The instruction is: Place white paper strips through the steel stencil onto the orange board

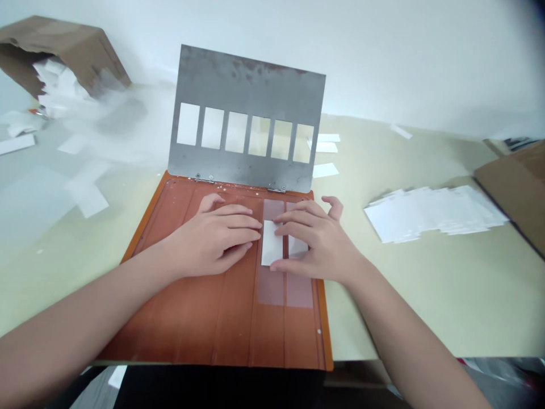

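Note:
An orange grooved board (191,324) lies before me, its hinged grey metal plate (251,68) with several rectangular windows raised at the back. On the board's right side lie two translucent strips, a left strip (271,291) and a right strip (300,292). A white card (271,250) rests on the left strip. My right hand (319,238) holds this card by its edges, thumb at the bottom and fingers near the top. Under that hand, another white card (297,247) is partly hidden. My left hand (219,236) lies flat, fingers stretched out, fingertips at the first card's left edge.
Fanned white cards (430,213) lie on the table to the right, beside a cardboard box (517,193). At back left, another cardboard box (85,45) lies on its side with white pieces spilling out. Loose white slips (326,147) lie behind the metal plate.

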`<action>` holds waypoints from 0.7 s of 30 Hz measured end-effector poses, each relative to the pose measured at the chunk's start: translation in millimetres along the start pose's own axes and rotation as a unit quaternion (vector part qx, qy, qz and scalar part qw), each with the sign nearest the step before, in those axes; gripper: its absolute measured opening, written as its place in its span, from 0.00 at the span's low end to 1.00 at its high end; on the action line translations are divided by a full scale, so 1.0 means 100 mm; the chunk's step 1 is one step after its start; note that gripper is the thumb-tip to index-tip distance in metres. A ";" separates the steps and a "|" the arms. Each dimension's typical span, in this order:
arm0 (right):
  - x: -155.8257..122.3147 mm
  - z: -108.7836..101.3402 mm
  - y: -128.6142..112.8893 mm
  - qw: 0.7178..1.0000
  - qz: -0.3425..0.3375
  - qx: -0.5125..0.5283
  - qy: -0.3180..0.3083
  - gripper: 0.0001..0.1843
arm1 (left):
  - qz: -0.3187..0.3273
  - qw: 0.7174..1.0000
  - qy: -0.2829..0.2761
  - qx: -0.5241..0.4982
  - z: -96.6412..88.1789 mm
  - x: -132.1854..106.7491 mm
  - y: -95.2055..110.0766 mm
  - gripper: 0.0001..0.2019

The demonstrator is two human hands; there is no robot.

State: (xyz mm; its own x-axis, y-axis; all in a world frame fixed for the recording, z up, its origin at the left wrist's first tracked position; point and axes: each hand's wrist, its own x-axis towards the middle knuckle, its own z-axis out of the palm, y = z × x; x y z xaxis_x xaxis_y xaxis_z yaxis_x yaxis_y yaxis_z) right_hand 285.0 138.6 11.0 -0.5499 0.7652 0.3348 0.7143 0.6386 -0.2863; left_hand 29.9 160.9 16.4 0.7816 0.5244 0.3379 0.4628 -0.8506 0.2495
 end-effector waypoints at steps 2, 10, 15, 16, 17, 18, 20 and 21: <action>0.00 0.00 0.00 1.000 -0.002 0.002 0.005 0.25 | 0.002 1.000 -0.002 -0.001 0.00 0.00 0.00 0.12; 0.00 0.01 0.00 1.000 0.005 0.006 0.002 0.25 | 0.014 1.000 -0.007 -0.001 0.00 0.01 0.00 0.12; 0.00 0.00 -0.01 1.000 0.000 0.009 0.009 0.25 | 0.012 1.000 -0.007 -0.005 0.00 0.00 0.00 0.12; 0.00 0.00 -0.01 1.000 -0.001 0.009 0.009 0.25 | 0.012 1.000 -0.008 -0.005 0.00 0.01 0.00 0.12; 0.00 0.00 -0.01 1.000 -0.001 0.007 0.007 0.25 | 0.012 1.000 -0.009 -0.007 0.00 0.01 0.00 0.12; 0.01 0.00 -0.01 1.000 0.001 0.005 0.004 0.25 | 0.011 1.000 -0.012 -0.007 0.00 0.01 0.00 0.12; 0.01 -0.01 -0.01 1.000 0.005 0.000 -0.004 0.25 | 0.009 1.000 -0.015 -0.009 0.00 0.01 0.00 0.12; 0.01 -0.01 -0.01 1.000 0.007 -0.002 -0.006 0.25 | 0.009 1.000 -0.015 -0.009 0.00 0.01 0.00 0.12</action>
State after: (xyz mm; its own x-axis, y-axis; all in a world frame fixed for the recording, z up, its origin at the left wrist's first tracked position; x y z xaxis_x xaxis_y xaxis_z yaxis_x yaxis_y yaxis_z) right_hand 284.1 138.6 12.7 -0.5450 0.7747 0.3205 0.7232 0.6278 -0.2879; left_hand 30.6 161.7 17.0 0.8014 0.5079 0.3158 0.4413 -0.8586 0.2609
